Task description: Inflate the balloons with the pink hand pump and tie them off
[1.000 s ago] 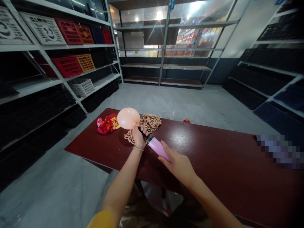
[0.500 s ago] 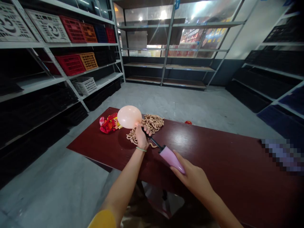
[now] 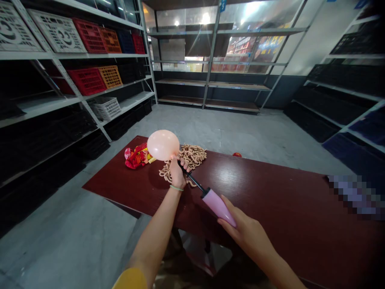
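A pale pink balloon (image 3: pixel 163 144), round and partly inflated, sits at the end of a hand pump. My left hand (image 3: pixel 178 172) is closed around the balloon's neck and the black nozzle end of the pump. The lilac body of the balloon pump (image 3: pixel 219 207) is gripped by my right hand (image 3: pixel 240 224), with a black rod showing between the two hands. Under and behind my left hand lies a heap of tan, rope-like pieces (image 3: pixel 194 155). Left of the balloon rests a crumpled red and yellow packet (image 3: pixel 136 157).
Everything lies on a dark red wooden table (image 3: pixel 255 188). A pixelated purple patch (image 3: pixel 355 196) covers its right end. A small red object (image 3: pixel 237 154) shows past the far edge. Shelving with plastic crates (image 3: pixel 87 80) stands left; more racks (image 3: pixel 210 84) stand behind and right.
The balloon looks slightly larger. My right hand and the pump body have drawn a little away from my left hand, exposing more rod. The view has shifted slightly.
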`<move>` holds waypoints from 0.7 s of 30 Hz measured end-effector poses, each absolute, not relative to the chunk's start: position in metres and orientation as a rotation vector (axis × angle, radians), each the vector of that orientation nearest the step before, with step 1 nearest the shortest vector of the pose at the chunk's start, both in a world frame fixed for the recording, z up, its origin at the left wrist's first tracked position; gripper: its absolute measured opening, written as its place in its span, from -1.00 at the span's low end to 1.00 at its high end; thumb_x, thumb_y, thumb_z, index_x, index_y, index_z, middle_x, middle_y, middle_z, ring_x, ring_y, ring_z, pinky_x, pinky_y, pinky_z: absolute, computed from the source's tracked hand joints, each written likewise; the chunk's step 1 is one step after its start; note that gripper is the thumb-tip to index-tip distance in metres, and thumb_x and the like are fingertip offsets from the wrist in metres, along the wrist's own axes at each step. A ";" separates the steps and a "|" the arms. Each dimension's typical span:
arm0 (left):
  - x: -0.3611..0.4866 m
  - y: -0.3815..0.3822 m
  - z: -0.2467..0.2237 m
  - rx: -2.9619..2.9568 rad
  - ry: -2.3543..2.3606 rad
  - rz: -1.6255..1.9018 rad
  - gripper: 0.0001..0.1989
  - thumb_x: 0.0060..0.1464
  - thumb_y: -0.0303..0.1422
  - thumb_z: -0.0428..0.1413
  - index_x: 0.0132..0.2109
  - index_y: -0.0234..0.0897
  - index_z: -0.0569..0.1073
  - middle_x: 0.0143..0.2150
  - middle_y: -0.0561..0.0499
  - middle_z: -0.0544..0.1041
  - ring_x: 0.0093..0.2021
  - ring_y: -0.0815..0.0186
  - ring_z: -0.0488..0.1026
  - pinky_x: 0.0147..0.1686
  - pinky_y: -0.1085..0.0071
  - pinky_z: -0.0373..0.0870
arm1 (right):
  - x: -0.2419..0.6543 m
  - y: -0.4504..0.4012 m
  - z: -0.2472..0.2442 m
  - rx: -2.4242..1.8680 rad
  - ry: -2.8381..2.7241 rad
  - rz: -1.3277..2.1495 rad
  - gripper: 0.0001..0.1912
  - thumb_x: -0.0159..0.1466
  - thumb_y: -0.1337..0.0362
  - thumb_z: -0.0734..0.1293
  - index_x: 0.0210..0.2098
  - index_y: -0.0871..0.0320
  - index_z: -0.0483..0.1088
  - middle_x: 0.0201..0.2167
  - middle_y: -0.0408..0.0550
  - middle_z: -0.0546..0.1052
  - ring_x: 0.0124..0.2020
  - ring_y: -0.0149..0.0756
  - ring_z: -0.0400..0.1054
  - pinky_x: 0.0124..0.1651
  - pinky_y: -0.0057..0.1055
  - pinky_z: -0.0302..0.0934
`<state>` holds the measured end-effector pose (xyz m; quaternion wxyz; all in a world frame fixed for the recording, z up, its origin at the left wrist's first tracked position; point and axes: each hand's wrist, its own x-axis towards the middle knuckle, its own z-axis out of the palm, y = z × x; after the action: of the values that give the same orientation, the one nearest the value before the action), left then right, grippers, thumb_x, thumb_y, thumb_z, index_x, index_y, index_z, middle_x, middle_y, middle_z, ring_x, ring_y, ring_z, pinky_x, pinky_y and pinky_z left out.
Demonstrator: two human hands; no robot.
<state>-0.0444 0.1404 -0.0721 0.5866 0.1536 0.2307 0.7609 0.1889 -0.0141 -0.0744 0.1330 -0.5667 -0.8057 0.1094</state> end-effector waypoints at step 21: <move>-0.041 0.138 -0.073 0.345 0.518 1.748 -0.76 0.26 -0.20 0.00 -0.34 -0.22 0.23 -0.58 0.17 0.13 -0.67 0.47 0.13 -0.72 0.56 0.08 | 0.164 0.000 -0.068 -1.688 -2.333 0.357 -0.35 0.36 0.01 0.17 0.38 0.01 0.01 0.03 0.09 0.52 -0.10 -0.04 0.51 -0.13 -0.22 0.38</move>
<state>-0.0406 0.1376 -0.0729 0.5995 0.1487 0.2236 0.7540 0.1642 0.0002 -0.0679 0.1200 -0.5775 -0.7982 0.1222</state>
